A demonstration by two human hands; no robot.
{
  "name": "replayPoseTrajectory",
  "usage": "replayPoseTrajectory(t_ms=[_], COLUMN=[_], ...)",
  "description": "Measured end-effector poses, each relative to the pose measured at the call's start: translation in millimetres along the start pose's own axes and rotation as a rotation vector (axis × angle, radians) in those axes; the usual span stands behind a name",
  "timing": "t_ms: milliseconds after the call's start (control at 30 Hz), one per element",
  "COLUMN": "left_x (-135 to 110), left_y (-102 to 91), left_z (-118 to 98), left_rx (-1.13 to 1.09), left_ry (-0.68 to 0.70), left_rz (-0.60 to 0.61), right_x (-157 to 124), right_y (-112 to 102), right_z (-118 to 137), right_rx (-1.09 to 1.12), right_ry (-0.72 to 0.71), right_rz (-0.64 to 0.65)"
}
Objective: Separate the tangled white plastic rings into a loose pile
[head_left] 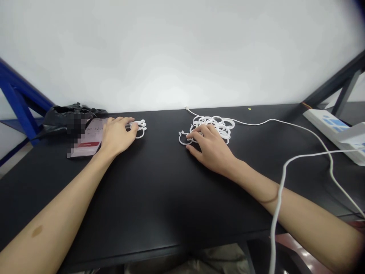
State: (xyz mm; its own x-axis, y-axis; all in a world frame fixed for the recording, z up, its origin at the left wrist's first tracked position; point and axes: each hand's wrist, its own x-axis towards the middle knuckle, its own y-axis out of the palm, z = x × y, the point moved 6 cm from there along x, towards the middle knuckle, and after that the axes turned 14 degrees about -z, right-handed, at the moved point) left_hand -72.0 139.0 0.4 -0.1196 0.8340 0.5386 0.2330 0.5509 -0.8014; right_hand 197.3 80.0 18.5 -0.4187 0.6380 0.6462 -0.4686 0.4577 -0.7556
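Note:
My left hand (117,135) rests on the tabletop, with its fingers and thumb curled round a small bunch of white shower curtain rings (140,133). Part of that bunch is hidden under the palm. On the other side, my right hand (212,148) lies over the near left edge of a larger, tangled pile of white shower curtain rings (212,121). Its fingers are spread, with the thumb and forefinger apart on either side of one ring (184,143) at the pile's left edge. Fingers cover some of the pile.
A phone (87,142) lies beside my left hand, in front of a crumpled black plastic bag (61,118). A white cable (270,120) runs behind the pile, and another (281,190) crosses over my right forearm. A white and blue box (330,123) stands on the black table (159,198) at right.

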Motion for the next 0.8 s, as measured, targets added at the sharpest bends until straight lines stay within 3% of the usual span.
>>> replayPoseTrajectory(t_ms=[167, 400, 533, 667, 800], left_x=[-3, -4, -17, -48, -69], left_y=[-2.3, -12.3, -27.0, -28.2, -23.9], left_z=[0, -5, -42, -96, -123], left_rx=[-0.056, -0.057, -0.098, -0.362, -0.571], left_ry=[0.088, 0.125, 0.227, 0.377, 0.334], left_rz=[-0.028, -0.161, -0.164, 0.031, 0.169], right_x=[-1, 4, 8, 9, 5], right_y=[2, -2, -12, -17, -16], right_z=[-1, -2, 3, 11, 13], right_rx=[0.031, 0.117, 0.263, 0.432, 0.61], right_ry=[-0.012, 0.037, 0.122, 0.175, 0.244], right_rz=[0.004, -0.06, -0.187, -0.238, -0.233])
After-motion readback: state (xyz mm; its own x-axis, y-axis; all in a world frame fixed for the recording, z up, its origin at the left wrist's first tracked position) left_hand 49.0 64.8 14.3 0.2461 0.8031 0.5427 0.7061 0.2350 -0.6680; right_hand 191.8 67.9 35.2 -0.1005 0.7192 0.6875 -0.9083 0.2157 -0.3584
